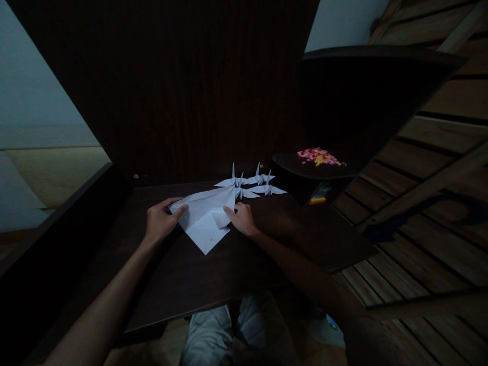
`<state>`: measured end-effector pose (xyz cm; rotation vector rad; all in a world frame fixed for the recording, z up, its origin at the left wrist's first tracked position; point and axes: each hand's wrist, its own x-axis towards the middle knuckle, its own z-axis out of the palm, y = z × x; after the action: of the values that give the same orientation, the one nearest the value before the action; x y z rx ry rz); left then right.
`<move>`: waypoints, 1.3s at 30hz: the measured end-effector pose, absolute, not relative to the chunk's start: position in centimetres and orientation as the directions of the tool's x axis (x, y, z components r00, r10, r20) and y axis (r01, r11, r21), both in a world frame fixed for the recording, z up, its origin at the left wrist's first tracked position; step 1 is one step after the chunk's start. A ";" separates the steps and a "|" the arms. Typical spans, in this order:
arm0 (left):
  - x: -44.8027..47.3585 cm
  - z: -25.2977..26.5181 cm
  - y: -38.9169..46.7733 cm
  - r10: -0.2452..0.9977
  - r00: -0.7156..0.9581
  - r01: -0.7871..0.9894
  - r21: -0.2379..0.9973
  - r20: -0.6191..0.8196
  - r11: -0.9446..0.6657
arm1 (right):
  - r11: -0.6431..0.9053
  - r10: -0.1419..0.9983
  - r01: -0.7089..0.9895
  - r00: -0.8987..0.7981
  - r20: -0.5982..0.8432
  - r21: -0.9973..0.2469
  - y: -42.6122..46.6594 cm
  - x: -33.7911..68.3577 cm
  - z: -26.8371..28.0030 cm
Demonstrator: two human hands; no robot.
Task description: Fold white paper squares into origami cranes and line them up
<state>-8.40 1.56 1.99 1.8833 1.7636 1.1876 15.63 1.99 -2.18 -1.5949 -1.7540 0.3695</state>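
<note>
A partly folded sheet of white paper (202, 216) is held between my two hands over the dark desk, one corner pointing toward me. My left hand (163, 217) pinches its left corner, thumb on top and fingers beneath. On the opposite side my right hand (241, 217) grips the edge, its thumb pressing near a small folded flap. Just behind the sheet stand several white paper cranes (259, 178) with raised points and spread wings. The sheet's far right corner overlaps the nearest crane and partly hides it.
The desk (183, 290) has a raised side panel (57, 218) on the left and a tall back panel (198, 91). On a rounded shelf (290, 165) at the right lies a pile of small pink and yellow pieces (318, 156). Wooden slats (430, 183) stand farther right.
</note>
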 end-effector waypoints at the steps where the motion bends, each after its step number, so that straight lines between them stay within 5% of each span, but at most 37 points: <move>1: -8.4 2.0 1.6 0.934 -0.081 0.682 0.702 0.348 -0.203 | 0.206 0.945 0.737 0.021 0.326 -0.644 1.9 15.6 -2.2; 8: -8.3 1.7 1.3 0.917 -0.038 0.734 0.634 0.396 -0.244 | 0.332 0.928 0.744 -0.147 0.344 -0.579 1.5 15.4 -2.5; 17: -7.7 1.4 0.8 0.665 0.200 0.889 0.152 0.720 -0.432 | 0.411 0.905 0.780 -0.286 0.315 -0.472 1.3 15.2 -2.8; 26: -7.3 0.9 0.7 0.655 0.191 0.923 0.094 0.731 -0.373 | 0.483 0.867 0.773 -0.353 0.352 -0.412 0.9 15.0 -2.3; 31: -7.1 1.7 0.5 0.703 0.088 0.924 0.206 0.705 -0.322 | 0.451 0.879 0.780 -0.304 0.367 -0.433 1.0 15.0 -2.5; 35: -7.0 2.6 0.2 0.809 -0.113 0.775 0.560 0.577 -0.292 | 0.401 0.898 0.795 -0.243 0.366 -0.455 1.1 15.1 -2.8; 39: -7.2 3.1 0.3 0.934 -0.172 0.429 0.877 0.313 -0.215 | 0.353 0.917 0.807 -0.197 0.347 -0.474 1.3 15.1 -2.7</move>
<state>-7.22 0.32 3.07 1.6151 1.5644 1.3768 15.11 1.28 -2.74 -1.4937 -2.0443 0.2487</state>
